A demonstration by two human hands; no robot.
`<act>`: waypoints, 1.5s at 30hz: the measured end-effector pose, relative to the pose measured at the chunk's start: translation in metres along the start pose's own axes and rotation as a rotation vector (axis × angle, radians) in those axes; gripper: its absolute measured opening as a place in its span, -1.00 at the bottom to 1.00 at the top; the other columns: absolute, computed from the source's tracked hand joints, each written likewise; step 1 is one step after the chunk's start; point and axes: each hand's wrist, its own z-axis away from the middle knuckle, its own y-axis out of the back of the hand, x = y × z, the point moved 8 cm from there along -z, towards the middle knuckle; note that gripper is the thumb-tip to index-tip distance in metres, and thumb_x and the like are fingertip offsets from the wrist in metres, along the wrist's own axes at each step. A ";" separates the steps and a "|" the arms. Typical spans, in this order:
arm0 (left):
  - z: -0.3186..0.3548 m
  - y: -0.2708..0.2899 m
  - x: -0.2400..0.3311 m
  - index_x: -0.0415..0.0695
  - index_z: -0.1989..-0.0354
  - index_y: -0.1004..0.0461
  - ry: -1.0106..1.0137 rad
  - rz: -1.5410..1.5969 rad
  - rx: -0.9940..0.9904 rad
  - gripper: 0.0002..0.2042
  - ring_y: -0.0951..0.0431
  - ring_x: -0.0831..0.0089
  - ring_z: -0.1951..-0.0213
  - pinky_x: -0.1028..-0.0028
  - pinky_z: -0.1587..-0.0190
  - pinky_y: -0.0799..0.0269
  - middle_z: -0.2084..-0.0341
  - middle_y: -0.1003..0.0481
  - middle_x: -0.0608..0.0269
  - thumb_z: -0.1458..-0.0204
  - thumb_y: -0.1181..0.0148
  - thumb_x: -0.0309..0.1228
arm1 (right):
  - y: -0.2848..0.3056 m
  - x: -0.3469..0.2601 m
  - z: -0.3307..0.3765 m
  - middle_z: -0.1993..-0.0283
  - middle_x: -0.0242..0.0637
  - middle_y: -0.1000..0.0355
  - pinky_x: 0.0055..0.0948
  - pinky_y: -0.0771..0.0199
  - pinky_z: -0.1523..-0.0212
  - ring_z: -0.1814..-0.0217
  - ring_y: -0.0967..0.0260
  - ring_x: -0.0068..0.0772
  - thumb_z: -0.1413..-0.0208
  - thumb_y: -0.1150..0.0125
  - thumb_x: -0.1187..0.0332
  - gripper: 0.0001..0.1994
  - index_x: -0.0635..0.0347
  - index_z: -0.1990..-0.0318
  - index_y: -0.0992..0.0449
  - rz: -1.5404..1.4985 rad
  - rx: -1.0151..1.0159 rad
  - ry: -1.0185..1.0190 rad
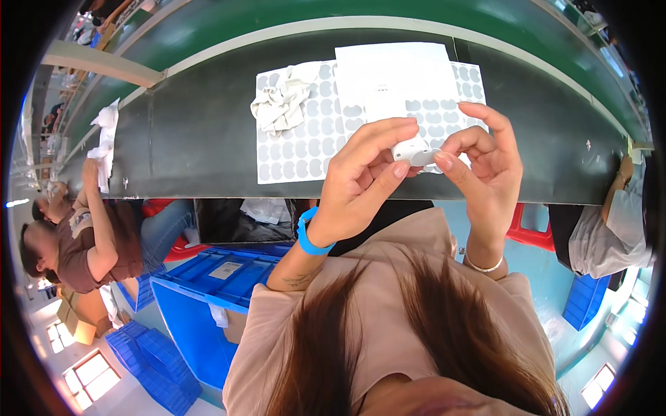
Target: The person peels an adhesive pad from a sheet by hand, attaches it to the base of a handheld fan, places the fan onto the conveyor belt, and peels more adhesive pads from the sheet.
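Note:
My left hand (357, 177) is closed around a small white plastic piece with a rounded shape (411, 148), held just above the front edge of the dark table. Between the thumb and fingers of my right hand (489, 166) is a small grey sticker (422, 158), brought up against the white piece. Whether the sticker is fully touching it I cannot tell. Under and behind my hands lie sheets of grey rounded stickers (295, 156). A plain white sheet (392, 66) covers part of them, and a crumpled whitish cloth (281, 100) rests on their left side.
The dark tabletop (201, 132) runs left and right, with a green panel (277, 17) behind it. Blue crates (201, 291) stand on the floor at my left. One person (97, 243) sits at far left, another (610, 229) at far right. Red stools (531, 229) are nearby.

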 end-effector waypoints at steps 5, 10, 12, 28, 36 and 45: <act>0.002 -0.003 -0.001 -0.29 -0.11 -0.33 0.012 0.104 -0.072 -0.68 -0.42 0.36 0.00 0.40 0.05 -0.49 -0.12 -0.24 0.06 -0.19 0.06 -0.50 | 0.004 0.009 -0.001 0.44 -0.36 -0.47 -0.54 -0.32 0.12 0.21 -0.42 -0.52 0.11 -0.32 0.64 -0.52 0.23 0.01 -0.26 -0.054 -0.009 -0.015; 0.001 -0.004 -0.001 -0.27 -0.13 -0.33 0.035 0.086 -0.094 -0.67 -0.37 0.32 -0.06 0.38 0.04 -0.49 -0.13 -0.23 0.04 -0.22 0.09 -0.45 | 0.001 0.006 0.000 0.44 -0.33 -0.48 -0.49 -0.34 0.06 0.08 -0.45 -0.43 0.12 -0.31 0.67 -0.58 0.20 0.11 -0.28 -0.098 -0.042 0.012; 0.001 -0.005 -0.002 -0.27 -0.13 -0.33 0.035 0.081 -0.100 -0.67 -0.36 0.31 -0.07 0.37 0.03 -0.49 -0.14 -0.22 0.04 -0.22 0.09 -0.45 | -0.002 0.008 -0.001 0.44 -0.32 -0.49 -0.47 -0.37 0.07 0.07 -0.45 -0.42 0.12 -0.31 0.67 -0.61 0.20 0.16 -0.28 -0.060 -0.066 0.004; 0.002 -0.007 -0.003 -0.30 -0.14 -0.31 0.076 0.034 -0.094 -0.63 -0.33 0.18 -0.13 0.25 -0.02 -0.47 -0.16 -0.20 -0.04 -0.20 0.05 -0.39 | -0.001 0.009 0.003 0.42 -0.23 -0.46 -0.41 -0.39 0.02 0.06 -0.44 -0.29 0.12 -0.21 0.76 -0.66 0.24 0.23 -0.26 -0.098 -0.036 -0.049; 0.003 -0.007 -0.004 -0.30 -0.14 -0.31 0.089 0.020 -0.099 -0.63 -0.33 0.19 -0.13 0.24 -0.03 -0.47 -0.16 -0.20 -0.05 -0.17 0.02 -0.44 | -0.001 0.008 0.002 0.40 -0.32 -0.42 -0.50 -0.48 0.16 0.12 -0.48 -0.39 0.12 -0.28 0.69 -0.66 0.19 0.28 -0.25 -0.075 -0.036 0.006; 0.001 -0.007 -0.004 -0.31 -0.14 -0.31 0.068 0.055 -0.093 -0.63 -0.34 0.19 -0.12 0.25 -0.01 -0.49 -0.16 -0.20 -0.05 -0.16 0.02 -0.46 | -0.001 0.009 0.001 0.40 -0.32 -0.42 -0.49 -0.48 0.16 0.12 -0.48 -0.38 0.11 -0.28 0.70 -0.67 0.18 0.30 -0.24 -0.063 -0.027 0.003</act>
